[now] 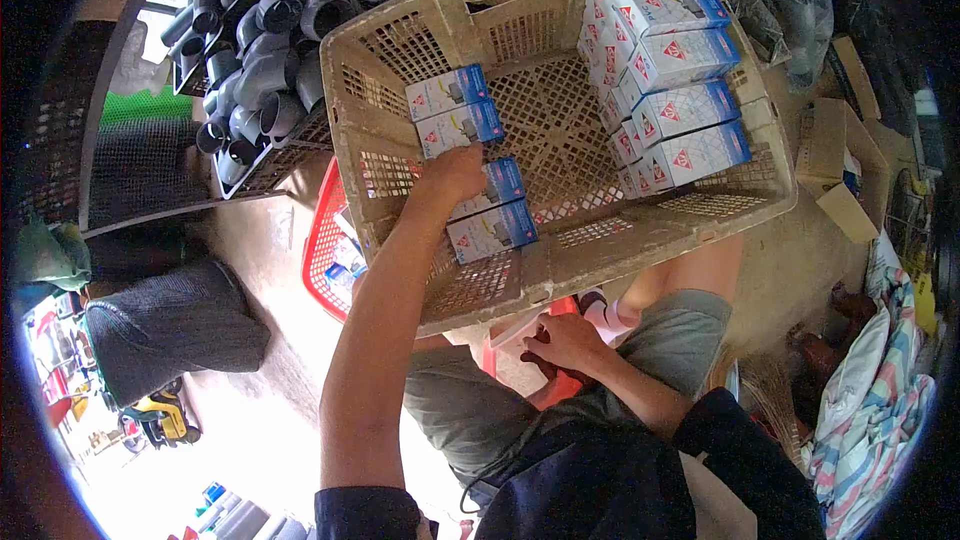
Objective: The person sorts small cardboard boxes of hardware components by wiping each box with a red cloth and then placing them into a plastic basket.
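Observation:
A worn tan plastic crate point(590, 260) sits tilted in front of me above my knees. My left hand point(455, 178) reaches into its left side, fingers curled down over a small white-and-blue box point(490, 187) in a short row; the fingertips are partly hidden. Similar boxes point(445, 92) lie beyond the hand, and another box point(493, 231) lies nearer to me. Along the crate's right side, several more boxes point(690, 155) are stacked in layers. Below the crate's near edge, my right hand point(568, 342) is over my lap, fingers curled; anything in them is hidden.
Grey pipe fittings point(268, 75) fill racks at the upper left. A red basket point(322, 250) with boxes stands beneath the crate's left side. On the right are an opened carton point(845, 175) and a striped sack point(875, 390). Dark mesh cloth point(175, 330) covers something at left.

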Demonstrator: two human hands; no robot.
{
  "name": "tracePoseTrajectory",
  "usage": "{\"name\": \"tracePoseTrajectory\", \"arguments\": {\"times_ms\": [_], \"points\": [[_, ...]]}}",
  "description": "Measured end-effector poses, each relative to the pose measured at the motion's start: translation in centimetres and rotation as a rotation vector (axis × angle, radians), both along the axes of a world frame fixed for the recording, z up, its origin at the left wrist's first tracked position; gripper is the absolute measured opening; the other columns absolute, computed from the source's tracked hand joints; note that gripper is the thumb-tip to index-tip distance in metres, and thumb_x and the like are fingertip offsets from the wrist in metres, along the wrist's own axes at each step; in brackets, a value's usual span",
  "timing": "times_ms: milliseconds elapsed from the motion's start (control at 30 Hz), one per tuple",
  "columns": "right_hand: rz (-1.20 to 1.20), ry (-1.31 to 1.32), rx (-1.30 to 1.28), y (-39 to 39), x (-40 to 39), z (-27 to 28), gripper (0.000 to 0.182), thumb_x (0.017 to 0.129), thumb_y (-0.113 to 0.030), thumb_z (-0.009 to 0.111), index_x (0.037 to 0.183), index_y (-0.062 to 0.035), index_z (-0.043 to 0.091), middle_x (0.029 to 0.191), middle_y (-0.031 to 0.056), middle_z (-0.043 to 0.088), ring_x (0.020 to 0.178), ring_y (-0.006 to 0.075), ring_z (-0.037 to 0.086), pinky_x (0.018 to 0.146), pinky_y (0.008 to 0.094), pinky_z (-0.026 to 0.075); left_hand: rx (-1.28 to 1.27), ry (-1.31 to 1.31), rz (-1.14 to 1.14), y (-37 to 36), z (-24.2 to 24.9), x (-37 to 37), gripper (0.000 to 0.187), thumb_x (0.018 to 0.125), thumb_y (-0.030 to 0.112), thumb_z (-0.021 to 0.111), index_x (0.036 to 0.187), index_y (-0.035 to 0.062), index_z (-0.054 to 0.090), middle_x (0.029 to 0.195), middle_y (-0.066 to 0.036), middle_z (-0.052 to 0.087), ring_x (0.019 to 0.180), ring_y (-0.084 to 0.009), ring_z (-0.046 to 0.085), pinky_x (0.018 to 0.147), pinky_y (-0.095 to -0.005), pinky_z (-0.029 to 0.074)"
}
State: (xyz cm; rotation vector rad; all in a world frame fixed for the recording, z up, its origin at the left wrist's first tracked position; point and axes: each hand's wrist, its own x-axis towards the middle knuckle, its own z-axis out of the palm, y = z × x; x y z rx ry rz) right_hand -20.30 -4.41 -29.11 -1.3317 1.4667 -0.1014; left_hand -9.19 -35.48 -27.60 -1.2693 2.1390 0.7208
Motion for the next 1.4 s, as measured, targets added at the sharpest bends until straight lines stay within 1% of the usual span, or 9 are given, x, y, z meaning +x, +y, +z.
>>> {"name": "tracePoseTrajectory", "arguments": {"times_ms": [267, 467, 567, 667, 767, 867, 967, 1267, 1400], "points": [[0.031, 0.038, 0.002, 0.4, 0.3, -0.5, 0.05, 0.089, -0.047, 0.067, 0.094, 0.0024, 0.064, 0.088, 0.0202, 0.071, 0.086, 0.0373, 0.07, 0.074, 0.0471, 0.055, 0.093, 0.36, -0.033, -0.8, -2.1, -1.8, 0.059, 0.089, 0.008, 0.052, 0.147, 0.0025, 0.042, 0.136, -0.024, 0.059, 0.127, -0.0386, 0.056, 0.107, -0.0451, 0.046], [0.01, 0.029, -0.009, 0.2, 0.1, -0.4, 0.047, 0.087, -0.046, 0.067, 0.092, 0.0008, 0.065, 0.085, 0.0207, 0.071, 0.081, 0.0383, 0.07, 0.073, 0.0486, 0.055, 0.059, 0.409, 0.144, -0.4, -3.1, -2.6, 0.059, 0.087, 0.006, 0.051, 0.146, 0.0057, 0.045, 0.138, -0.021, 0.059, 0.126, -0.0374, 0.058, 0.106, -0.0435, 0.047], [0.021, 0.043, 0.015, 0.2, 0.1, -0.2, 0.048, 0.087, -0.047, 0.067, 0.093, 0.0009, 0.065, 0.086, 0.0201, 0.071, 0.083, 0.0378, 0.07, 0.074, 0.0482, 0.055, 0.14, 0.44, 0.05, -0.7, -2.0, -2.7, 0.055, 0.086, 0.008, 0.055, 0.141, 0.0039, 0.051, 0.138, -0.02, 0.059, 0.124, -0.0382, 0.059, 0.105, -0.0439, 0.047], [0.004, 0.033, -0.013, 0.4, 0.2, -0.4, 0.046, 0.086, -0.045, 0.068, 0.091, 0.0002, 0.065, 0.083, 0.0201, 0.071, 0.079, 0.0378, 0.07, 0.073, 0.0492, 0.056, 0.082, 0.436, 0.067, -3.0, 0.2, -2.8, 0.051, 0.085, 0.01, 0.06, 0.135, 0.003, 0.056, 0.132, -0.02, 0.061, 0.121, -0.0383, 0.059, 0.104, -0.0443, 0.047], [-0.016, 0.026, -0.008, 0.2, 0.3, -0.5, 0.046, 0.086, -0.045, 0.067, 0.093, 0.0004, 0.066, 0.084, 0.02, 0.071, 0.08, 0.0374, 0.071, 0.073, 0.0491, 0.056, -0.375, 0.474, 0.03, -5.2, 0.5, -0.8, 0.053, 0.083, 0.015, 0.066, 0.133, 0.003, 0.055, 0.133, -0.022, 0.059, 0.12, -0.0398, 0.058, 0.103, -0.0468, 0.047], [-0.002, 0.034, -0.014, 0.2, 0.1, -0.9, 0.047, 0.086, -0.046, 0.067, 0.094, 0.0006, 0.066, 0.085, 0.0198, 0.072, 0.08, 0.0371, 0.071, 0.073, 0.0488, 0.057, -0.481, 0.278, 0.107, -6.8, -1.7, 1.6, 0.054, 0.083, 0.019, 0.07, 0.132, 0.0034, 0.054, 0.133, -0.023, 0.055, 0.122, -0.0415, 0.055, 0.101, -0.0495, 0.047], [0.012, 0.018, -0.019, 0.5, 0.2, -1.2, 0.048, 0.086, -0.046, 0.066, 0.097, 0.0009, 0.066, 0.085, 0.0195, 0.072, 0.08, 0.037, 0.071, 0.073, 0.0485, 0.057, -0.507, 0.162, 0.072, -5.4, -0.2, 0.4, 0.052, 0.081, 0.014, 0.07, 0.129, 0.0026, 0.054, 0.124, -0.019, 0.058, 0.118, -0.0394, 0.057, 0.095, -0.0483, 0.052], [0.011, 0.016, 0.009, 0.0, 0.2, 0.0, 0.045, 0.089, -0.044, 0.066, 0.093, 0.0008, 0.064, 0.087, 0.0196, 0.071, 0.084, 0.0373, 0.07, 0.075, 0.0468, 0.055, -0.467, 0.144, -0.052, -4.0, -0.5, 0.2, 0.05, 0.078, 0.017, 0.077, 0.122, 0.0024, 0.059, 0.123, -0.018, 0.06, 0.118, -0.0392, 0.058, 0.096, -0.0476, 0.053], [0.001, 0.003, 0.002, -0.2, 0.1, -0.1, 0.045, 0.089, -0.044, 0.066, 0.093, 0.0007, 0.065, 0.086, 0.0195, 0.071, 0.084, 0.0371, 0.07, 0.075, 0.0465, 0.055, -0.122, -0.005, -0.101, -2.2, 1.7, -0.9, 0.05, 0.078, 0.016, 0.073, 0.124, 0.0046, 0.058, 0.122, -0.02, 0.06, 0.114, -0.0406, 0.062, 0.095, -0.0515, 0.053]]}}
